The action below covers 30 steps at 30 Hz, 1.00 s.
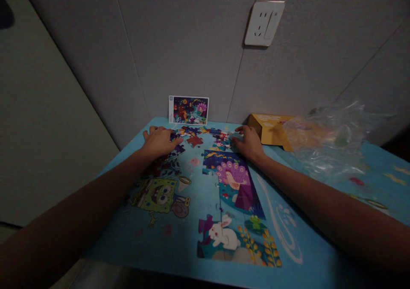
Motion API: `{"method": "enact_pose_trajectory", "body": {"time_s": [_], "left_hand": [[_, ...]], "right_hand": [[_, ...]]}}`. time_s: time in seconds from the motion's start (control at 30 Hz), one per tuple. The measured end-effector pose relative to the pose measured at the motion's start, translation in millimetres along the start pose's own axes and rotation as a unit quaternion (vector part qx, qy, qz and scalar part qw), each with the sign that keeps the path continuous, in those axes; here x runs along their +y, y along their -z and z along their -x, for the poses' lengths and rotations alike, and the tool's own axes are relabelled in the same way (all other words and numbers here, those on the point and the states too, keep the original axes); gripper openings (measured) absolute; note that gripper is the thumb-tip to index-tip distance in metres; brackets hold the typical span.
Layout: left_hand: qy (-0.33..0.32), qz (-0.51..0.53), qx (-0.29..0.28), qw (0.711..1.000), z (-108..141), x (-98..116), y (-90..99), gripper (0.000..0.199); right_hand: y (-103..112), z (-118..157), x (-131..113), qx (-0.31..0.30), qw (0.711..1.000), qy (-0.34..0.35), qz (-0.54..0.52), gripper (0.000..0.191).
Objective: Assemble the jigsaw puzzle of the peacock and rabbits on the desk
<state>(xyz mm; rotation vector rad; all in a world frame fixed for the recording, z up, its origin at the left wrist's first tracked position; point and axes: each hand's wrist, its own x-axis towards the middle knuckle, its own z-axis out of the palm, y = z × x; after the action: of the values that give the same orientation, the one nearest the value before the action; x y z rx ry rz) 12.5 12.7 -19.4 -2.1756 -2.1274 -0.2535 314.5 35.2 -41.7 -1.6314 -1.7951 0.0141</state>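
Observation:
A partly joined jigsaw (238,207) lies on the blue cartoon-printed table (179,246), showing a pink peacock, a white rabbit and a green frog. Beyond it, loose puzzle pieces (194,141) spread in an arc between my hands. My left hand (159,141) rests at the left end of these pieces, fingers apart and nothing visibly held. At the right end, my right hand (249,143) touches the pieces' edge with its fingers spread. More dark pieces (165,167) lie near my left wrist. A picture card (191,110) leans upright against the wall.
A yellow box (270,128) stands against the wall right of my right hand. Crumpled clear plastic (333,141) lies beside it, partly over the box. A white socket plate (264,24) is on the grey wall.

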Motion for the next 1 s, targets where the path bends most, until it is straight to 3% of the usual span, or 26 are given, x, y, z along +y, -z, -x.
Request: {"method": "enact_pose_trajectory", "body": {"time_s": [0.13,0.27,0.37,0.5,0.9,1.0], "left_hand": [[0.032,-0.022,-0.007,0.999,3.4,7.9,-0.8,0.084],[0.062,-0.028,-0.015,0.998,6.1,7.4,6.6,0.087],[0.057,-0.009,-0.028,0.998,3.5,0.2,11.3,0.072],[0.025,0.026,-0.018,0.999,-2.6,-6.1,9.7,0.054],[-0.017,0.218,0.004,0.976,-3.6,-4.5,7.8,0.062],[-0.080,0.235,0.054,0.967,-1.4,-0.9,6.6,0.068]], "right_hand": [[4.5,4.0,-24.0,0.070,0.991,0.017,-0.110,0.024],[-0.7,27.4,-44.1,0.011,0.977,0.163,-0.136,0.018],[-4.3,37.3,-46.0,-0.011,0.966,0.226,-0.128,0.017],[-4.4,35.2,-42.2,-0.018,0.967,0.218,-0.129,0.017],[-5.5,32.8,-39.0,-0.024,0.970,0.192,-0.147,0.017],[-4.4,33.5,-39.0,-0.034,0.966,0.207,-0.153,0.026]]}}
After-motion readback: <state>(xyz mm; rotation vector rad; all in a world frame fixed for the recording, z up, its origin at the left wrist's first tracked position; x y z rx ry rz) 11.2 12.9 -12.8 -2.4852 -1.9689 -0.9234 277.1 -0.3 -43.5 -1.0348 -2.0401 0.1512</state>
